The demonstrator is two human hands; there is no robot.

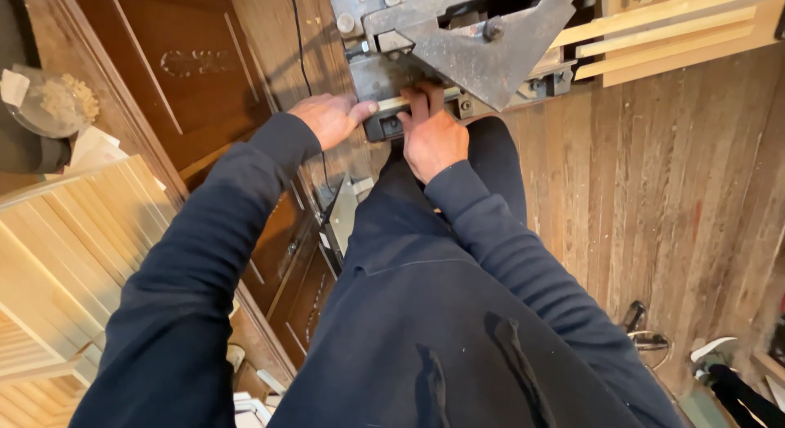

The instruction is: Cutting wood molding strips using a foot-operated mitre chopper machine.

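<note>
The left hand's fingers (pixel 360 112) pinched the near-left end of a thin pale wooden strip (pixel 394 103), while the right hand (pixel 431 134) pressed curled fingers down on it just to the right, apparently to keep it flat and steady against the worn grey metal cutting machine (pixel 458 35). The strip lay at the machine's near edge, more pale wooden slats (pixel 679 27) stacked far right above the brown plank floor (pixel 654 191).
</note>
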